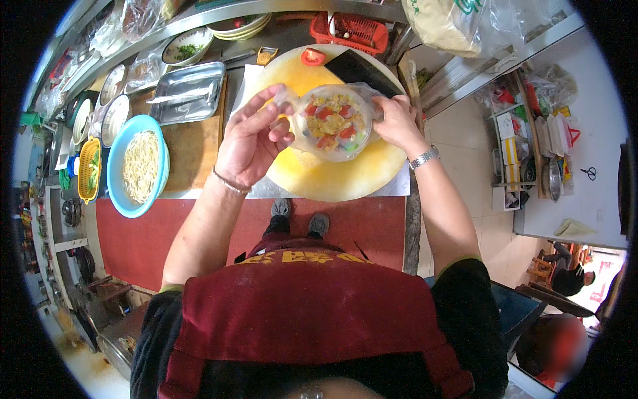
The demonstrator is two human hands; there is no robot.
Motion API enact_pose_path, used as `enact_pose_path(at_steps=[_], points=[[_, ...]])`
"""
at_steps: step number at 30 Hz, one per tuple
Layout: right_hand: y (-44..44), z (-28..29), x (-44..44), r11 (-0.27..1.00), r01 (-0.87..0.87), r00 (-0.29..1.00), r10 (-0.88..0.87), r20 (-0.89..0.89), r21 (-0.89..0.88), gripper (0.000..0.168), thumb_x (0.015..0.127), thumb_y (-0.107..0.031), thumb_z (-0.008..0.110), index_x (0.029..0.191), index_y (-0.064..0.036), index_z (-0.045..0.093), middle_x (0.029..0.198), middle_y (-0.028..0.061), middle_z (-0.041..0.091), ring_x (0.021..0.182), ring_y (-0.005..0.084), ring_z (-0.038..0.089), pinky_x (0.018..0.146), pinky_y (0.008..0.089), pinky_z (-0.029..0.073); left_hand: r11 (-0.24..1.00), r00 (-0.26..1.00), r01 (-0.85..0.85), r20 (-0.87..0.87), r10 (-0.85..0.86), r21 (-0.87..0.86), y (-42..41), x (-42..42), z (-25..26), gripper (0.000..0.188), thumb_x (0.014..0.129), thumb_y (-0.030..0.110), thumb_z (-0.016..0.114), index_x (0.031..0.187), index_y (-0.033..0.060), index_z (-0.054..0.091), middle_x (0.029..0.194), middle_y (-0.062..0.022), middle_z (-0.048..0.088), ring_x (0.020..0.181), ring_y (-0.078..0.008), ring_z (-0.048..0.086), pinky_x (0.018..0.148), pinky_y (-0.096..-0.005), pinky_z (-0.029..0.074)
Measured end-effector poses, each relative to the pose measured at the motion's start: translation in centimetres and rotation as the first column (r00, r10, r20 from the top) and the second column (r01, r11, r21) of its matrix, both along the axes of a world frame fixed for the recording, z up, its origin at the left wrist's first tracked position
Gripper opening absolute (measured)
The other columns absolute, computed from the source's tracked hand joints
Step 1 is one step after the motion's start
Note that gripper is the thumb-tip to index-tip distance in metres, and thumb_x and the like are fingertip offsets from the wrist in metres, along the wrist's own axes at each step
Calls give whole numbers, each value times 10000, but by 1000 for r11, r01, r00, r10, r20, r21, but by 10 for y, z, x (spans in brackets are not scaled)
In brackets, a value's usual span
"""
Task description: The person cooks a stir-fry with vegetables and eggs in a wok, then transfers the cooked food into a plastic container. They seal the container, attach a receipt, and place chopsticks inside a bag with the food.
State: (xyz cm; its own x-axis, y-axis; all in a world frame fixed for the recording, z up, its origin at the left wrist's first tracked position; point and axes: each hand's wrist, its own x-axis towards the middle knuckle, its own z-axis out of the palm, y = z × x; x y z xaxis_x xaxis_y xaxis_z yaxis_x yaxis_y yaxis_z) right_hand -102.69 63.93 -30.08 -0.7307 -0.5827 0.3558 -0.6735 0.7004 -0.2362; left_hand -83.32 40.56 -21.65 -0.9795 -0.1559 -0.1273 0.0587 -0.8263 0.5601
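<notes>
In front of me a clear plastic bag surrounds a round container of tomato and egg, above a round yellow chopping board. At the bag's left side my left hand pinches its plastic between thumb and forefinger, the other fingers loosely curled. My right hand grips the bag's gathered plastic on the right. Just beyond that hand lies a cleaver's dark blade, its handle not visible. A cut piece of tomato rests near the board's far edge.
Left of the board stand a metal tray with a utensil, a blue basin of pale noodle-like strands and a yellow basket. A red basket sits behind the board. Far right, a person sits beyond a doorway.
</notes>
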Motion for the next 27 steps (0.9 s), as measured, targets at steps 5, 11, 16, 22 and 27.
enact_pose_path(at_steps=[5,11,16,22,27], points=[[-2,2,-13,846,326,737,52,674,-421,131,880,-97,589,887,-1,678,893,113,699,716,219,640,669,337,504,838,988,-114,27,152,-534,-8,-21,25,531,912,-45,496,1393,-12,275,1098,-179,663,642,-140,535,637,-268,500],[-8,10,-6,334,781,401,380,833,-528,134,908,-93,602,930,16,677,805,51,645,695,125,555,648,248,446,933,940,165,336,-51,-321,-3,-44,43,364,956,70,508,1299,-13,421,1209,-240,611,617,-115,528,536,-201,451],[-11,21,-2,783,335,742,123,659,-524,197,878,-165,642,930,19,689,836,109,694,730,162,628,691,285,490,808,988,113,150,-31,-579,6,-43,60,369,907,4,519,1271,-2,459,1141,-197,630,610,-101,489,500,-196,362],[-26,4,-28,901,293,596,90,798,-320,242,839,-199,706,856,42,683,765,107,686,699,175,615,669,326,488,735,980,184,177,-89,-653,-31,-51,41,366,858,-67,514,1222,-28,497,1074,-167,602,715,-91,515,546,-180,365],[-6,-2,-26,834,429,503,99,858,-348,223,900,-176,668,785,13,644,736,42,638,665,127,551,605,304,436,834,982,105,188,-1,-542,-39,-58,53,341,871,-18,530,1210,-38,495,952,-124,632,640,-85,493,517,-187,361]])
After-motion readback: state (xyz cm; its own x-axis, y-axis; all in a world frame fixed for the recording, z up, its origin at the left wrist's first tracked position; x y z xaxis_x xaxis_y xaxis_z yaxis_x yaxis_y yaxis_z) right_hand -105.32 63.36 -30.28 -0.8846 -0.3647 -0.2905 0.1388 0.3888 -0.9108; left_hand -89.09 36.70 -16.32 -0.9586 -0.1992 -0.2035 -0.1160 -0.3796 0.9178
